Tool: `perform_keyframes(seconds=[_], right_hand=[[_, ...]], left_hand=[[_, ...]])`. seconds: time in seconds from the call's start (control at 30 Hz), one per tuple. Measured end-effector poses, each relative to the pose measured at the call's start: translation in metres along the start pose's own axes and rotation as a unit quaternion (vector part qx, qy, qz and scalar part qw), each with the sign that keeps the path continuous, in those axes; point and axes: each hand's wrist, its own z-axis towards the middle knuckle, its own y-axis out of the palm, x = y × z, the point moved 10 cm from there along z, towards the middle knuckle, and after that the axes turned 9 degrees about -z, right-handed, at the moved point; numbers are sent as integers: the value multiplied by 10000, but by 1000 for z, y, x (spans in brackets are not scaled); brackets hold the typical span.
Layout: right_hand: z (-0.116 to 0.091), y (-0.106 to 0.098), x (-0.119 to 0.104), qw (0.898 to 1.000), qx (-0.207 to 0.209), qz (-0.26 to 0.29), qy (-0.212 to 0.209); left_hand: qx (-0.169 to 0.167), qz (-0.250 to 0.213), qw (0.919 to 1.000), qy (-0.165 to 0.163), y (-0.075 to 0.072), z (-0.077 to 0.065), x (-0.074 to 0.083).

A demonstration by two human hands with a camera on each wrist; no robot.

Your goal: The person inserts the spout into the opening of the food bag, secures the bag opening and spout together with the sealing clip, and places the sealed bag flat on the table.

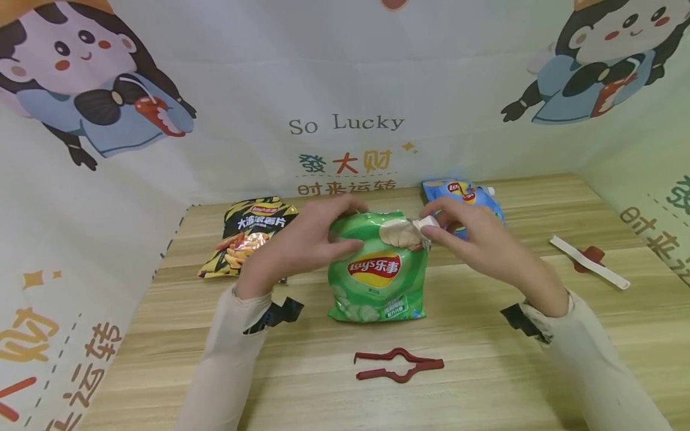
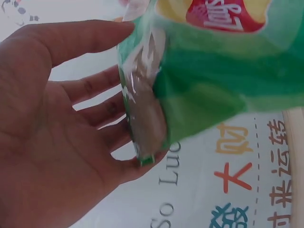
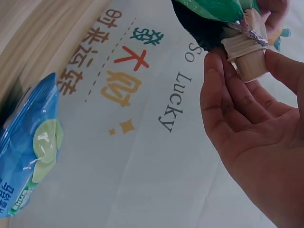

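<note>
A green Lay's chip bag [image 1: 377, 287] stands upright on the table between both hands. My left hand [image 1: 302, 236] holds its upper left side, the thumb on the front and the fingers reaching behind the edge. In the left wrist view, that thumb tip lies right at the bag's border, and part of the fingers is hidden behind it. At the top right corner, the bag is gathered into a white ribbed cap [image 3: 249, 59]. My right hand [image 1: 474, 239] pinches this cap between thumb and fingers.
Behind to the left lies a black and yellow chip bag [image 1: 253, 233]; a blue chip bag [image 1: 447, 191] with a white cap lies behind the right hand. In front is a dark red hinged clip [image 1: 401, 365], spread apart. A white strip [image 1: 604, 269] crosses a red piece [image 1: 587, 257] at right.
</note>
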Motion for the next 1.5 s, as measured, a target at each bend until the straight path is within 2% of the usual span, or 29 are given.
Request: perform_keyframes(seconds=[0.23,0.37,0.53,0.63,0.77,0.87,1.1,1.33,1.5], right_hand=[[4,9,-9,9998,-123,122,-127],[4,12,-12,9997,-142,159,-141],[-4,14,-10,9999,-82,23,-76],[-8,12,-9,9999,52,-90,-134],[-10,9,-8,9990,318,-110,-282],[-12,10,-9,9984,443,15,-337],[-12,18,-8,9976,480,418,-286],[-11,21,-6,9984,347,414,-177],[-12,22,-5,9984,345,415,-176]], left_hand=[[318,910,9948,332,15,7,26],[438,1514,9874,163,24,17,35],[255,2072,9779,78,37,28,37],[155,1939,9807,192,41,30,38],[67,1184,9922,394,41,30,39],[6,831,9957,415,42,31,36],[-141,941,9952,222,48,30,26],[-212,804,9962,244,53,30,24],[-251,902,9953,266,56,31,23]])
